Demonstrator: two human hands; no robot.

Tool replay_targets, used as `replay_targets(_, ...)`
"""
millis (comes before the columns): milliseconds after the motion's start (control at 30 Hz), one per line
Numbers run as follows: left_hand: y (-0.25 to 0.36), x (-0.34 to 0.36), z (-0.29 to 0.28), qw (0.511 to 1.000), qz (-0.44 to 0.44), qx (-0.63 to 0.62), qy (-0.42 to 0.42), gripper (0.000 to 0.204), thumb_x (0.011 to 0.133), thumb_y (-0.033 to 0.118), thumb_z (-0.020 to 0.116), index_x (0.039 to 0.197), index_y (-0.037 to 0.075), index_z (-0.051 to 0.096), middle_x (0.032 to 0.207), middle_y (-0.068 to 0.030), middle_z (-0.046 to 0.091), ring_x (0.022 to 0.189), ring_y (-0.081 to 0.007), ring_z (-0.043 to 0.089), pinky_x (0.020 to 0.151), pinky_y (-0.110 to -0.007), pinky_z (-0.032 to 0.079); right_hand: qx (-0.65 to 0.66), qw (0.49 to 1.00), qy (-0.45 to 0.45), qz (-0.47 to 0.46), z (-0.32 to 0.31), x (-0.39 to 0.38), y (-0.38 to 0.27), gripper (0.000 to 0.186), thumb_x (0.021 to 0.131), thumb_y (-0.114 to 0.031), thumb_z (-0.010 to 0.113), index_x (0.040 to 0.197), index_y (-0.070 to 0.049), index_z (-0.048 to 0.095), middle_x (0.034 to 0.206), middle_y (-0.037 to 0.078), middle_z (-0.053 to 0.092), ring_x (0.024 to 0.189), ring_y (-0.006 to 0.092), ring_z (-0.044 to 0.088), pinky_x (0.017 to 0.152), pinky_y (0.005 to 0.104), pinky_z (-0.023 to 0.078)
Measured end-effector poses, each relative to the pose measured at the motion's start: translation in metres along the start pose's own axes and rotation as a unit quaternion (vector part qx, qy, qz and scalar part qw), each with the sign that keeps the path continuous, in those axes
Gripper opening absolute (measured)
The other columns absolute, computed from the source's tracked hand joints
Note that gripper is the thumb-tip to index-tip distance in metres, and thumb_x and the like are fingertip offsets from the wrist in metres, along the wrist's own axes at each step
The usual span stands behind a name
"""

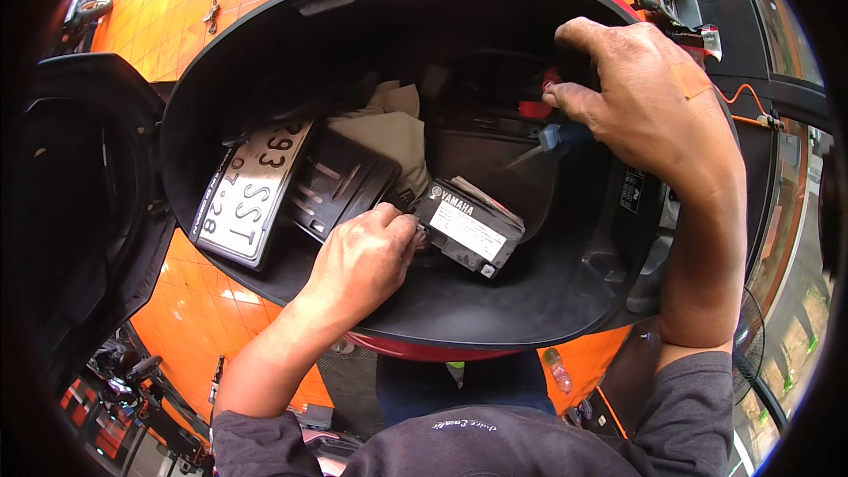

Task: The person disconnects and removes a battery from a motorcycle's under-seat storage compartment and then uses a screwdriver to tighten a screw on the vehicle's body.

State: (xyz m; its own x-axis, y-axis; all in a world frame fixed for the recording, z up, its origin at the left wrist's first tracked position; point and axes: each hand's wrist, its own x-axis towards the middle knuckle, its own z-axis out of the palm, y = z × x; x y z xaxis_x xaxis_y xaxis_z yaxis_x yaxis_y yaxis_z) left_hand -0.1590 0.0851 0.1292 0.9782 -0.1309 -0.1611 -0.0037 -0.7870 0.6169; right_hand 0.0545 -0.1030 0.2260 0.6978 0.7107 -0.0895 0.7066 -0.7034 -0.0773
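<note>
Inside an open black storage compartment (pixel 530 309), my left hand (pixel 360 256) has curled fingers at the left corner of a boxy battery (pixel 473 230); what they grip is hidden. My right hand (pixel 654 106) bends over a red plastic piece (pixel 535 109) at the back right, thumb beside it. A blue-handled screwdriver (pixel 552 137) points down-left from under this hand; whether it is held is unclear. A metal licence plate (pixel 252 194) lies at the left, beside a slotted black plastic bracket (pixel 340 184) and beige cloth (pixel 389 137).
A raised black seat (pixel 79 203) is left of the red scooter body (pixel 459 350). Around them are orange flooring (pixel 141 9), a metal tool (pixel 212 16), a plastic bottle (pixel 556 371), a fan (pixel 751 344) and parts of other motorbikes (pixel 132 380).
</note>
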Motion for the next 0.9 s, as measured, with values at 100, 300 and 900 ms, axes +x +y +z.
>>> replay_targets(100,-0.002,-0.002,0.004,1.000,0.007,0.016,-0.008,0.015,0.079,0.004,0.073,0.093,0.003,0.067,0.086,-0.0119,0.066,0.075,-0.0328,0.067,0.064,-0.040,0.056,-0.005,0.999,0.037,-0.008,-0.003,-0.004,0.008,0.042,0.079,-0.026,0.077,0.111,-0.002,0.066,0.093,0.021,0.068,0.089,0.0367,0.066,0.079,0.0420,0.052)
replay_targets(300,0.007,0.006,-0.005,0.998,0.015,-0.060,-0.008,0.014,0.079,0.005,0.072,0.090,0.001,0.065,0.084,-0.0143,0.062,0.075,-0.0344,0.066,0.066,-0.043,0.054,0.050,0.997,0.049,0.013,-0.015,-0.004,0.022,0.044,0.077,-0.026,0.078,0.110,0.000,0.067,0.086,0.020,0.068,0.080,0.0320,0.068,0.073,0.0390,0.052)
replay_targets(900,0.014,0.008,-0.004,0.996,-0.067,-0.063,-0.012,0.022,0.080,0.006,0.075,0.099,0.001,0.064,0.092,-0.0146,0.064,0.082,-0.0357,0.066,0.069,-0.039,0.055,0.088,0.993,0.054,0.061,-0.035,-0.005,0.033,0.045,0.078,-0.030,0.077,0.109,0.001,0.067,0.069,0.016,0.063,0.060,0.0240,0.061,0.060,0.0364,0.047)
